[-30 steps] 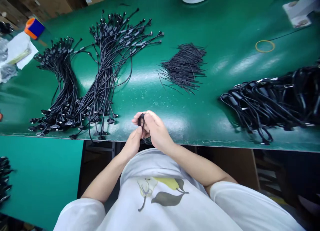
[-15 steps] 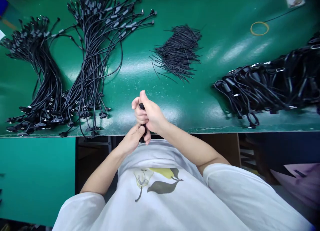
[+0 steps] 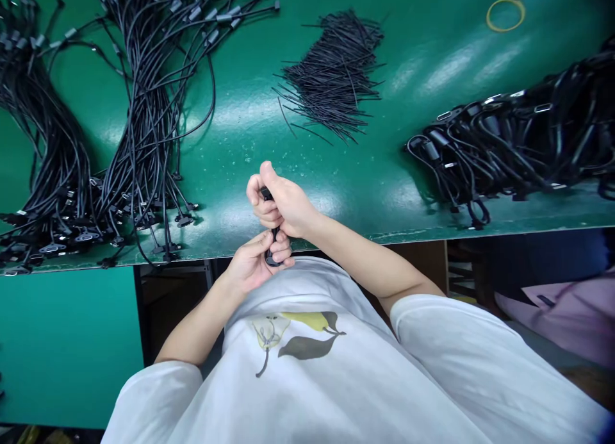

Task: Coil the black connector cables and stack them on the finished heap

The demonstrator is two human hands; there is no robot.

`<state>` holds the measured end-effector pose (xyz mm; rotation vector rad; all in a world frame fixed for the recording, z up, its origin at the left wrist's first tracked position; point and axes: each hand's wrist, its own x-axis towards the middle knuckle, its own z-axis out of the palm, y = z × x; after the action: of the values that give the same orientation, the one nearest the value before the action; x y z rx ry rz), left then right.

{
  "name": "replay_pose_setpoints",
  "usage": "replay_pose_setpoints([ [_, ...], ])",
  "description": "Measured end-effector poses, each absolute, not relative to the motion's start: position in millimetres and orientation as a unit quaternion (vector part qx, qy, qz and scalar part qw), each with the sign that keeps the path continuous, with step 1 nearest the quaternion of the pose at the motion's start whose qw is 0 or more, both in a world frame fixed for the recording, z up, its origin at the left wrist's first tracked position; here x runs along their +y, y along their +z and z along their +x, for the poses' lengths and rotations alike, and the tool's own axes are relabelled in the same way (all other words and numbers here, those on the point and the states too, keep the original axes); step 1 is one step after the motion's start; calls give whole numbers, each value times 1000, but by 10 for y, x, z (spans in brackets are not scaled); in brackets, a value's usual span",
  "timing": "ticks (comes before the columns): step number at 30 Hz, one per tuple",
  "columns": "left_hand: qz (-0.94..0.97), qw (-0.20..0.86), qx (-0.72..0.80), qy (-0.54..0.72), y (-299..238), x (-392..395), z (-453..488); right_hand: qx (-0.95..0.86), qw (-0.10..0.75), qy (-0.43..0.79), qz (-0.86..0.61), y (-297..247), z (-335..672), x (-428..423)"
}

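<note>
Between my two hands is a black cable [image 3: 270, 259], mostly hidden by the fingers. My right hand [image 3: 291, 207] is wrapped round its upper part, with the thumb pointing up and a dark end poking out near the forefinger. Lower down, by the table's front edge, my left hand [image 3: 250, 263] pinches the other end between thumb and fingers. A short dark stretch of it shows between the hands. Behind them on the table lies a heap of thin black ties [image 3: 336, 75].
Long black cables with connectors lie in two bundles, one at far left [image 3: 57, 130] and one beside it [image 3: 144, 104]. Coiled black cables [image 3: 519, 143] form a row on the right. A yellow ring [image 3: 506, 15] rests at the back of the green table [image 3: 230, 168].
The view has shifted, so the table's things sit higher and the left bundles further left. My left hand has opened slightly away from the right, showing more of the cable.
</note>
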<state>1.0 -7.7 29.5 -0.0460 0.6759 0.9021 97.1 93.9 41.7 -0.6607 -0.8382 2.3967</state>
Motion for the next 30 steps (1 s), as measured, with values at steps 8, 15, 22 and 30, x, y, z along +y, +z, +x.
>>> replay_pose_setpoints([
  [8,15,829,370,420,313,14,43,-291,294,873,-259,273,1010,993],
  [15,-1,828,385,407,346,79,42,-331,284,861,-263,303,993,1011],
  [22,-18,772,405,491,273,168,-12,-601,375,610,-356,201,1179,1003],
  [30,-6,641,457,616,215,296,-97,-915,187,229,-275,48,1207,555],
])
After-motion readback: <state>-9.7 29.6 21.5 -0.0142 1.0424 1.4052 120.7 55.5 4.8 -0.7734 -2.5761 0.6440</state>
